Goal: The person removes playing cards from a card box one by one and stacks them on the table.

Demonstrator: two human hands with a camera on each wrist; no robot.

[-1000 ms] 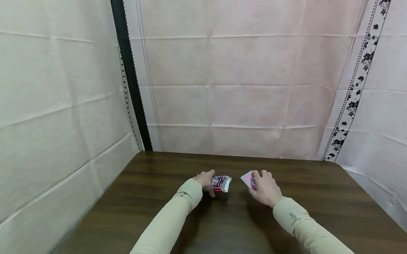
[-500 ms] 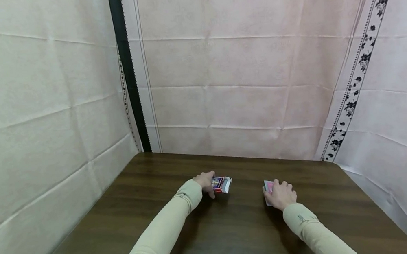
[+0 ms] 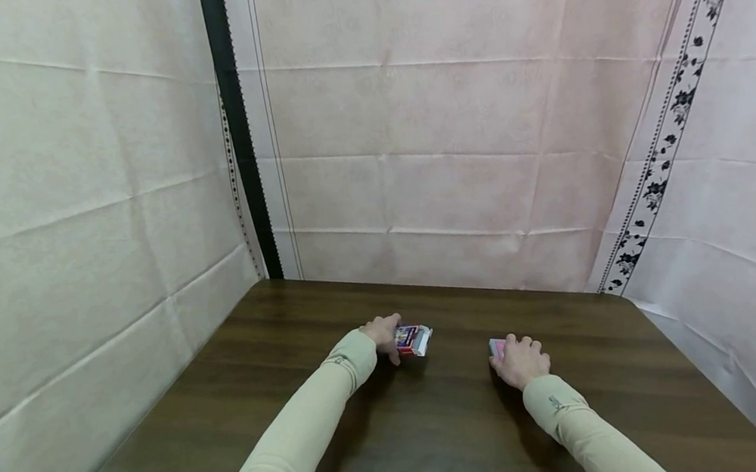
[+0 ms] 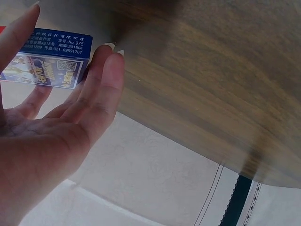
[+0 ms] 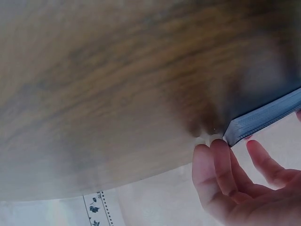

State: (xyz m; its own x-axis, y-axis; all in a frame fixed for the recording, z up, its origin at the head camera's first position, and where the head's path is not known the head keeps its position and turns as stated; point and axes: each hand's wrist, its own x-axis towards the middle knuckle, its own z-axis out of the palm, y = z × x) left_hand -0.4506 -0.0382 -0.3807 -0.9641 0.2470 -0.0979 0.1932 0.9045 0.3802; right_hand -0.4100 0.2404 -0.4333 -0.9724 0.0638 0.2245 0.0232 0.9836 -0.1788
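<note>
In the head view my left hand [image 3: 382, 333] holds a small card box [image 3: 411, 339], red and dark blue, whose white flap end points right. The left wrist view shows that box [image 4: 56, 56] between thumb and fingers, with white print on its blue side. My right hand [image 3: 523, 362] grips a deck of playing cards [image 3: 497, 348] with a pink face, mostly hidden under the fingers. Seen from the right wrist, the stacked edges of the deck [image 5: 263, 115] lie together at the fingertips, low over the table. A gap separates box and deck.
Both hands are over a dark brown wooden table [image 3: 437, 428] with rounded corners. Pale cloth [image 3: 441, 108] hangs behind its far edge and on both sides. A floral border strip [image 3: 654, 190] runs down the cloth at right.
My right hand has moved right and nearer with the deck, away from the box. Over the last half second less of the deck's pink face shows. The left hand stays in place with the box.
</note>
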